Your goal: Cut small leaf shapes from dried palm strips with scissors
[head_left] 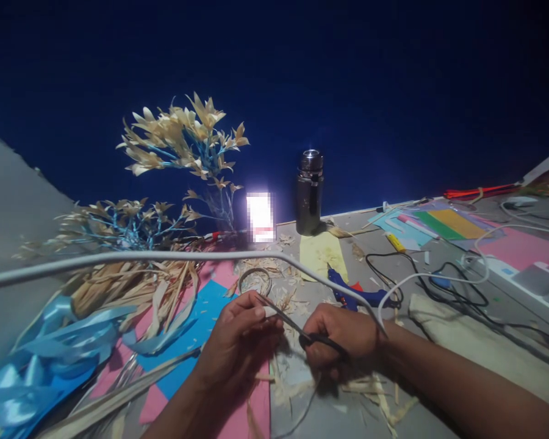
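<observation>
My right hand (343, 332) is closed around the black handles of a pair of scissors (289, 320). Their blades point up and left, reaching the fingertips of my left hand (242, 326). Between thumb and fingers, that hand pinches a small pale piece of dried husk (270, 311) beside the blades; how far the blades are apart is hard to make out. Below and around both hands, pale husk scraps (297, 299) litter the table. A roll of tape or ring (255, 282) lies just beyond my left hand, and a blue glue gun (348, 291) rests beyond my right.
A white cable (132, 256) crosses in front at mid-height. Artificial flowers (183, 137), husk strips (137, 286) and light-blue ribbon (50, 341) fill the left. A dark flask (310, 195) stands behind, near a bright light (260, 213). Coloured sheets (452, 222) and a power strip (531, 283) occupy the right.
</observation>
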